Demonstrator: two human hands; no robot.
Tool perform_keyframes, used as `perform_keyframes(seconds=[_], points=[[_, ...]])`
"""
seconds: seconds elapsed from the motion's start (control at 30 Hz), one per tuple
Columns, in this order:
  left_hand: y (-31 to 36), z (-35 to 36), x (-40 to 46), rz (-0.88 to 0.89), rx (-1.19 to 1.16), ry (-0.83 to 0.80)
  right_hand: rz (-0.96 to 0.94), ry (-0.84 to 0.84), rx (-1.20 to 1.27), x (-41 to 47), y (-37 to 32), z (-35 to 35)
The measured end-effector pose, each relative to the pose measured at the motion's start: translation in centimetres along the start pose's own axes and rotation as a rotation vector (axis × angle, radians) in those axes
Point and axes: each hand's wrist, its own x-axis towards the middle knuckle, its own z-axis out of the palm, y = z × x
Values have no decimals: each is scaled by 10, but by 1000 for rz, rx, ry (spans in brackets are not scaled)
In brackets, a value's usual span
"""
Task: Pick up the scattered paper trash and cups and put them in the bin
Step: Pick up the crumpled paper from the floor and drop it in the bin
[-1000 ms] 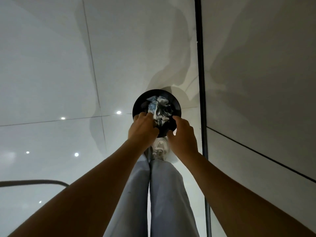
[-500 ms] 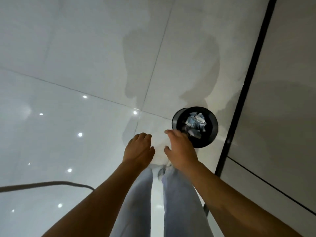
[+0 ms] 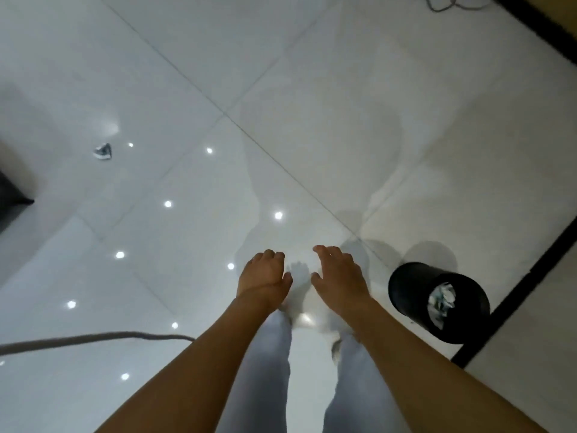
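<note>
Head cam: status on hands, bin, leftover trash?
Left hand and right hand open, holding nothing. Black round bin holds crumpled paper. One crumpled paper scrap on white floor, far left. Path unobstructed.

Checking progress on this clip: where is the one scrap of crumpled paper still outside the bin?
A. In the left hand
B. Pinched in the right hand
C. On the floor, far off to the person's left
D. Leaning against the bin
C: the crumpled paper lies on the white floor, far from the bin; left hand and right hand hold nothing.
</note>
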Motion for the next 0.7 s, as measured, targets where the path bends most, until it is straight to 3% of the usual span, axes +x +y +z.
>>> perform_keyframes(seconds=[0.13,0.33,0.7], points=[[-81,-82,-25,-56,-59,115,-101,4,-63,15,-122,-29],[-187,-180,-72,-274,-211,251,-313,39,-196,25,-280,-75],[-329,-267,-100,-562,-557,364,-546,-62,-335,78,-475,-108]])
